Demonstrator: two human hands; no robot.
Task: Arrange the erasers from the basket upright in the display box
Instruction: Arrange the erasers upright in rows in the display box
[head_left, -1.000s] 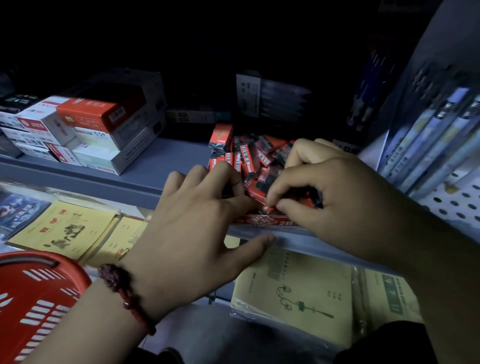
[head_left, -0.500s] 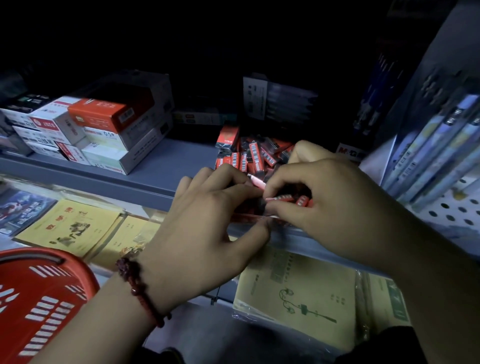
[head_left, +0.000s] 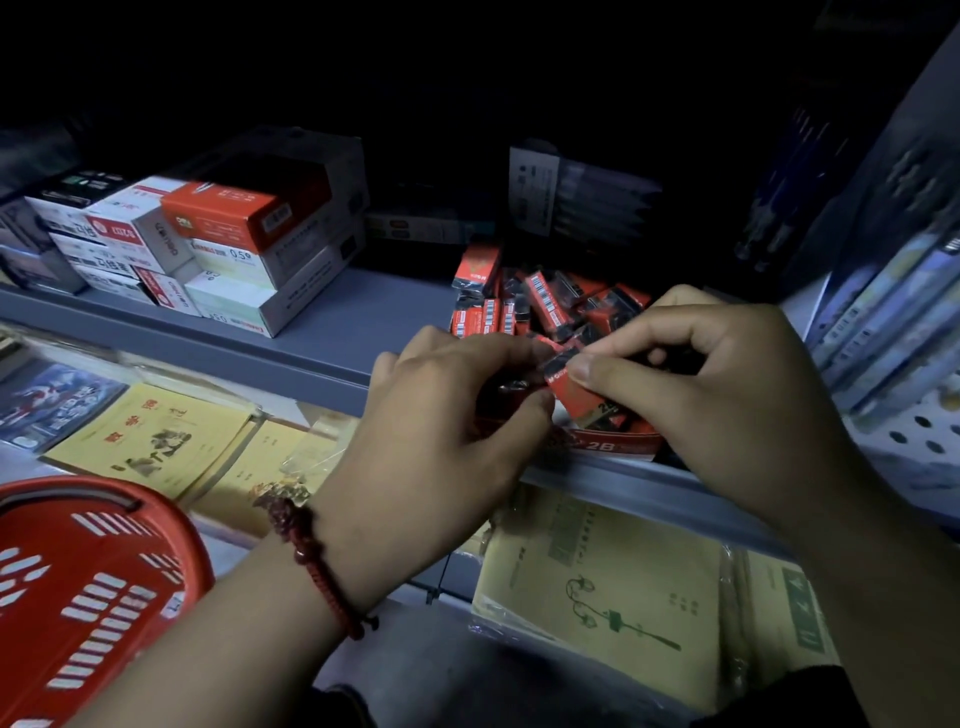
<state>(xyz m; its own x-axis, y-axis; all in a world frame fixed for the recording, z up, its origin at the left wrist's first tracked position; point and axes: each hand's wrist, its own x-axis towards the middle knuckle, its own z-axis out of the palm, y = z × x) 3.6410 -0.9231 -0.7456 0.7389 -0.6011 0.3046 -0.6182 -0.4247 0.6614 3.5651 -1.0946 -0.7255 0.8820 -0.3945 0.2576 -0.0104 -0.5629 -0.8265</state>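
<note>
A red display box (head_left: 618, 444) marked 2B stands at the front edge of a grey shelf (head_left: 332, 332). Behind my fingers lie several red-and-black wrapped erasers (head_left: 540, 306), some upright at the back left, others jumbled. My right hand (head_left: 722, 395) pinches a red eraser (head_left: 582, 384) between thumb and forefinger, tilted just above the box's front. My left hand (head_left: 447, 431) is curled against the box's left front, fingertips on dark erasers that it partly hides. The red basket (head_left: 78, 587) sits at the lower left; its contents are out of sight.
Stacked red and white stationery boxes (head_left: 218, 244) fill the shelf's left part. Yellow exercise books (head_left: 150, 436) and wrapped notebook packs (head_left: 608, 587) lie on the lower level. Pen packs (head_left: 893, 306) lean at the right against a pegboard (head_left: 924, 436).
My right hand has lifted a red eraser clear of the pile and turned it up over the box front. The left hand has curled tighter, its thumb drawn up from the shelf edge.
</note>
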